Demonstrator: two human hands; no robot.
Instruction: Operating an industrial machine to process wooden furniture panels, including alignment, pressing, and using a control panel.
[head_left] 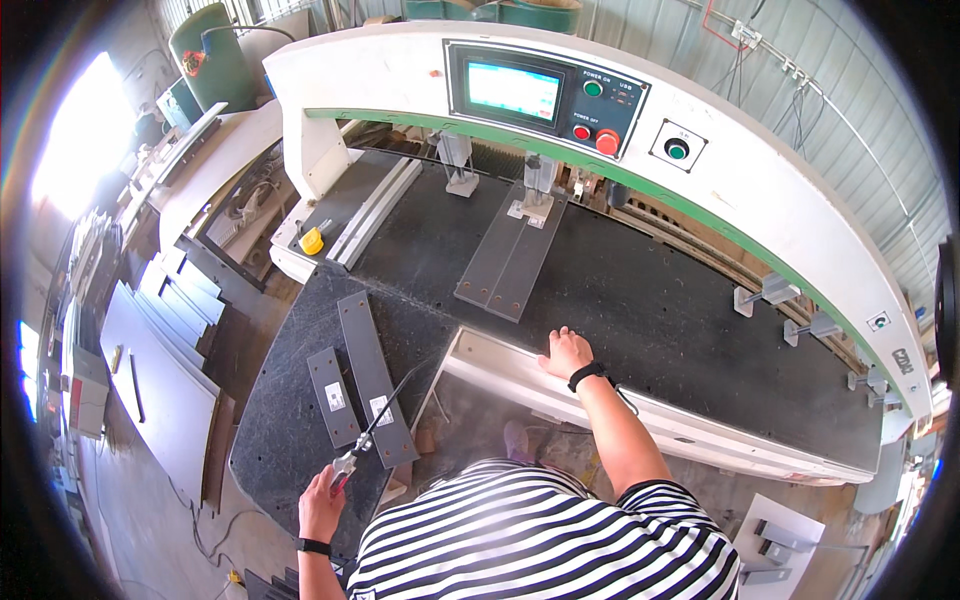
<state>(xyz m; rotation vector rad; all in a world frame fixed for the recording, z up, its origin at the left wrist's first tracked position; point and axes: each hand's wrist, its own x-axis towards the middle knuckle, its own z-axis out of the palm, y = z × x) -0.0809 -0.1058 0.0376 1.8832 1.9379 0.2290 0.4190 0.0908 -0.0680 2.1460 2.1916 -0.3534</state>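
My left hand (320,505) is closed around an air blow gun (345,463), silver with some red, and a thin black tube or hose runs from it over the boards. Beside the gun, a long dark grey board (368,365) and a shorter one (328,385) lie on the black worktop, each with a white label and holes at its ends. My right hand (568,354) rests palm down with fingers apart at the front edge of the machine table (650,310). Beyond it, two narrow grey boards (505,265) lie side by side under a clamp foot (538,200).
A white arched machine frame (760,150) spans the table, with a screen (512,90) and a red stop button (607,142). More clamp feet (775,290) hang along it. A metal fence rail (375,212) and a yellow object (311,241) sit left. Pale panels (160,370) are stacked farther left.
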